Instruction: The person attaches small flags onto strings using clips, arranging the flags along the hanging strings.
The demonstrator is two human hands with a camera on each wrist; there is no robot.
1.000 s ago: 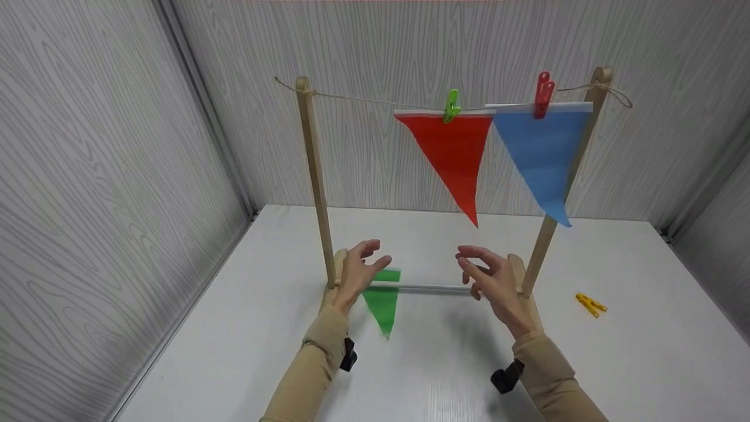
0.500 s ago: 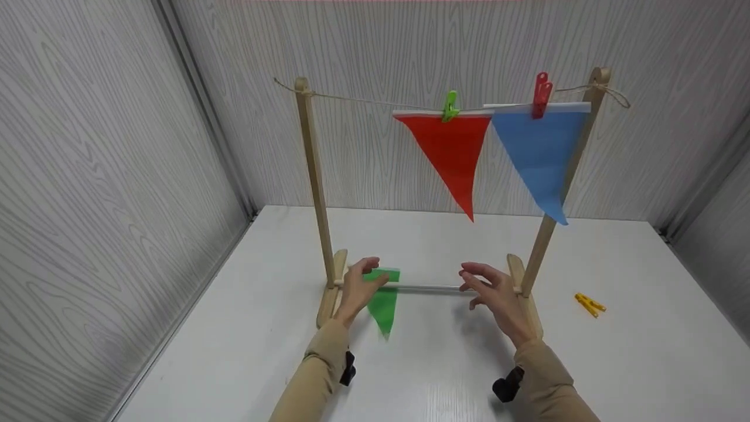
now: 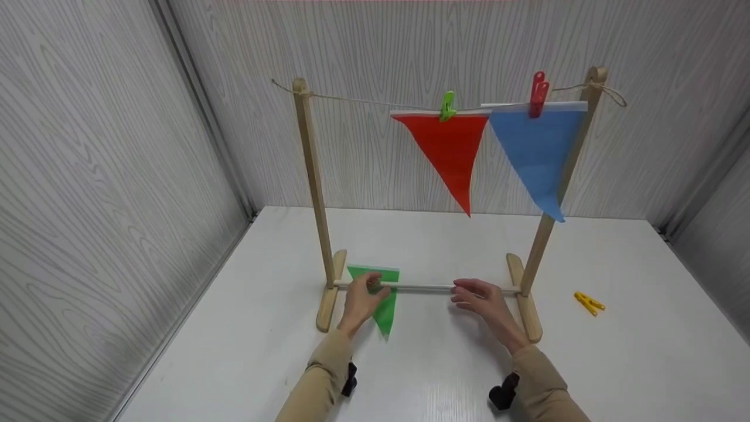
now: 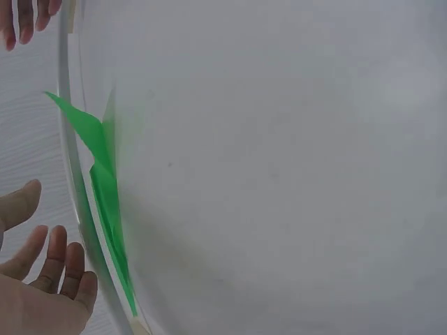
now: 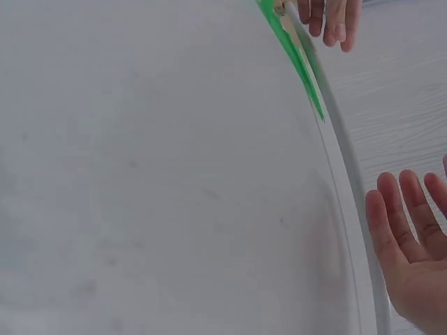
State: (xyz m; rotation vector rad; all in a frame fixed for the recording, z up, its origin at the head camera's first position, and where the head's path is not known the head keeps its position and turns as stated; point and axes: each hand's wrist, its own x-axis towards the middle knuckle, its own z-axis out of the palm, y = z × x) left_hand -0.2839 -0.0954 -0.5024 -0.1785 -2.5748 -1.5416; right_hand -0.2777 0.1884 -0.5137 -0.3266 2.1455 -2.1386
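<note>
A green triangular pennant (image 3: 387, 310) lies on the white table, partly beneath the stand's pale crossbar (image 3: 422, 287). My left hand (image 3: 360, 302) is over its left part, fingers loosely bent with a gap to the thumb. Those fingers (image 4: 59, 269) hold nothing in the left wrist view. Near the right half of the crossbar hovers my right hand (image 3: 486, 305), its fingers (image 5: 412, 209) relaxed and holding nothing. From the string hang a red pennant (image 3: 448, 149) on a green clothespin (image 3: 447, 107) and a blue pennant (image 3: 539, 152) on a red clothespin (image 3: 538, 95).
A yellow clothespin (image 3: 589, 303) lies on the table to the right of the stand. Two wooden posts, a left post (image 3: 313, 181) and a right post (image 3: 542, 240), carry the string (image 3: 357, 99). Behind stands a grey wood-grain wall (image 3: 381, 47).
Both hands have come down and nearer to me, toward the crossbar. More of the green pennant's top edge shows now. The yellow clothespin stays put.
</note>
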